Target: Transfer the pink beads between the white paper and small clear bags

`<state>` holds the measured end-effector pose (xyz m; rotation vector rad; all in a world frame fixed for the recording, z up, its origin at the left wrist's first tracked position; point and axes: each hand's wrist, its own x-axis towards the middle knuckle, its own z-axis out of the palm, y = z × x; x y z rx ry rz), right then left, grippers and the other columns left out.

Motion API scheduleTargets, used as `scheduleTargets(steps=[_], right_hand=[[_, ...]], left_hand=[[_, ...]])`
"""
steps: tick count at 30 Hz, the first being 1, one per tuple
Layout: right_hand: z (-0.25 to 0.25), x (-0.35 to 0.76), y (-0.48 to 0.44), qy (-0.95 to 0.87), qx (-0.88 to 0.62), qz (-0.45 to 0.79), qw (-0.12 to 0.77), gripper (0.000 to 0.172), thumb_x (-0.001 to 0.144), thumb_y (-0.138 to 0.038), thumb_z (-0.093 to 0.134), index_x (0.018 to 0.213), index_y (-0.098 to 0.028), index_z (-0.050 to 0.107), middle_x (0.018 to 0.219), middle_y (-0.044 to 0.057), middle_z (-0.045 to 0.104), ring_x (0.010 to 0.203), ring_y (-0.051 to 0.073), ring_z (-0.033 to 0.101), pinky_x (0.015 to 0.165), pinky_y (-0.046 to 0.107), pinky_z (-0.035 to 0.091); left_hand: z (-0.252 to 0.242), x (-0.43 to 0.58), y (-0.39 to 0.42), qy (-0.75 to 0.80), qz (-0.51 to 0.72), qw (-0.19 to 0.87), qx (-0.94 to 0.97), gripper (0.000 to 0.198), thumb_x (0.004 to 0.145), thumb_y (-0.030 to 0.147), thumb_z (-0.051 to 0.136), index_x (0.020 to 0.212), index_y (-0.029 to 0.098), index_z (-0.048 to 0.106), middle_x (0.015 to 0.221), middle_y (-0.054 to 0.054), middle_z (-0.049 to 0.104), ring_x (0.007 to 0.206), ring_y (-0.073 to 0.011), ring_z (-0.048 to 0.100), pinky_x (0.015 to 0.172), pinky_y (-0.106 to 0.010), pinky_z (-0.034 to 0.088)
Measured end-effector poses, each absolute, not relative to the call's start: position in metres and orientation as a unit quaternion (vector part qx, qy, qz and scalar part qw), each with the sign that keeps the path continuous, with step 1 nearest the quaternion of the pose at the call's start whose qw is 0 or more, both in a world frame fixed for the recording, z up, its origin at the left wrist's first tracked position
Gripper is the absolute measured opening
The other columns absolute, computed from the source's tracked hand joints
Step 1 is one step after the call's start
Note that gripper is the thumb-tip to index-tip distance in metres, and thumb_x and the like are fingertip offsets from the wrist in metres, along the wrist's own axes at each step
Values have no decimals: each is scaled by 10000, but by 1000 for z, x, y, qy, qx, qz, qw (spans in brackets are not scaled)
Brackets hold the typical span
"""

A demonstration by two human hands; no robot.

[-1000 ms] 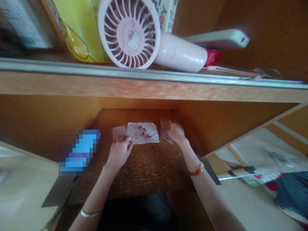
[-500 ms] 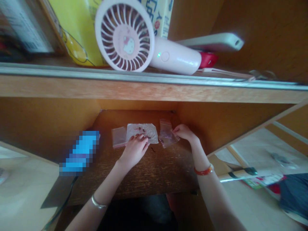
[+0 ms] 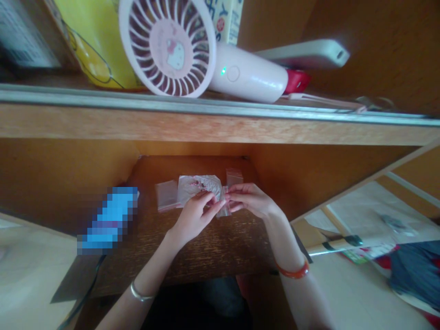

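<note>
My left hand and my right hand meet over the dark wooden desktop. Between their fingertips is a small clear zip bag, pinched from both sides. Beneath and behind my left fingers lies a crumpled white sheet with small dark red bits scattered on it. To its left, a second clear zip bag rests flat. Another clear bag lies behind my right hand, partly covered by it. What the pinched bag contains is too small to tell.
Above the desk runs a shelf edge. On the shelf stand a pink handheld fan, a yellow package and a white device. A blurred blue phone-like object with a cable is at the left. Wooden side walls flank the desktop.
My right hand has moved left, bringing a clear bag to my left hand. My left hand has come off the white sheet's bits and now grips the bag too. The view has shifted slightly.
</note>
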<state>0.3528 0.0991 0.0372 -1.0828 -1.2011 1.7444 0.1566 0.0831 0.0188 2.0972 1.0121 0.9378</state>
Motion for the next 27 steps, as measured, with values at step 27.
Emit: scheduleTargets(steps=[27], right_hand=[[30, 305, 70, -443, -271, 735, 436, 130, 847, -274, 640, 821, -168, 570, 656, -2, 620, 602, 114, 622, 469, 204, 546]], left_hand=[[39, 144, 74, 326, 375, 566, 658, 319, 901, 359, 541, 653, 161, 512, 625, 13, 539, 598, -99, 521, 591, -227, 411]])
